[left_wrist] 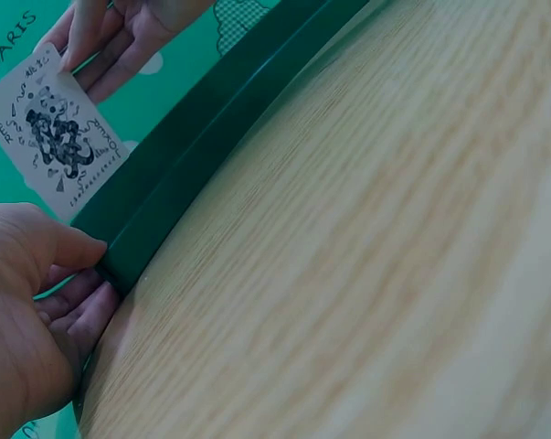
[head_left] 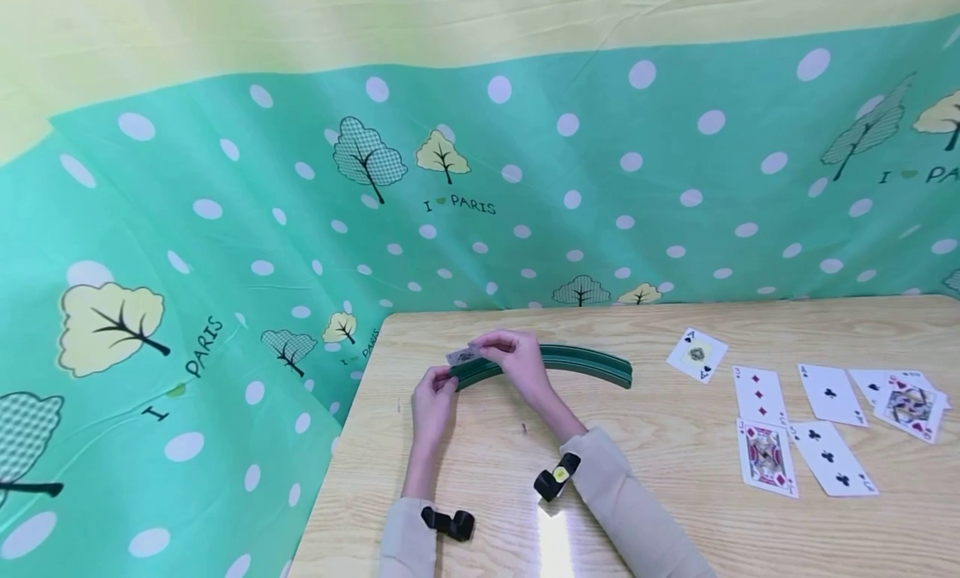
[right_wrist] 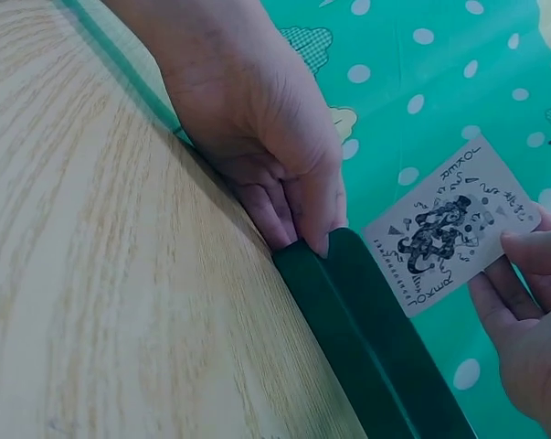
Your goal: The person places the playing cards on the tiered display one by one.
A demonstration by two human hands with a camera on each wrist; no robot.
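A dark green curved card holder (head_left: 588, 363) lies near the back of the wooden table. At its left end my left hand (head_left: 432, 403) grips the tip, thumb on one side and fingers curled on the other. My right hand (head_left: 519, 359) pinches a joker card (left_wrist: 56, 131) by one edge between thumb and fingers. In the right wrist view the joker (right_wrist: 450, 226) faces the camera, printed in black on white. Its lower edge meets the holder's long side, close beside my left hand.
Face-up playing cards lie to the right: an ace of spades (head_left: 697, 355), a three of diamonds (head_left: 759, 394), a jack of diamonds (head_left: 767, 457), an ace of clubs (head_left: 831, 393), a three of clubs (head_left: 832, 459) and an overlapping face card (head_left: 911, 405). A patterned green curtain (head_left: 525, 203) hangs behind the table.
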